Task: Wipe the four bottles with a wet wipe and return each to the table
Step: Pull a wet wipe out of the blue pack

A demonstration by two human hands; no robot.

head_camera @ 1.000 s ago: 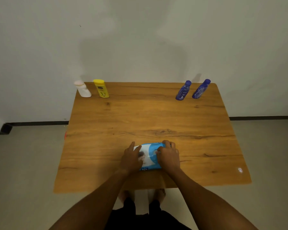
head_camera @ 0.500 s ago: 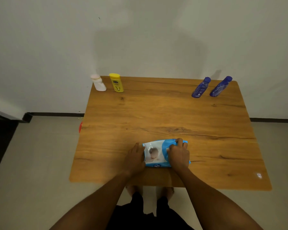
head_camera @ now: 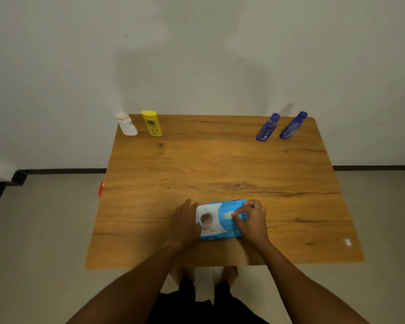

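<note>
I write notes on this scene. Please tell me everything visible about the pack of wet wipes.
The wet wipes pack is a soft blue and white pouch with a baby's picture, lying flat near the table's front edge. The left hand rests against its left end; the right hand pinches at its top label.

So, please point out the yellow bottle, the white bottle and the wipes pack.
yellow bottle point(head_camera: 152, 124): head view, on its front label.
white bottle point(head_camera: 127, 126): head view, on its body.
wipes pack point(head_camera: 216, 220): head view, on its top face between the hands.
</note>
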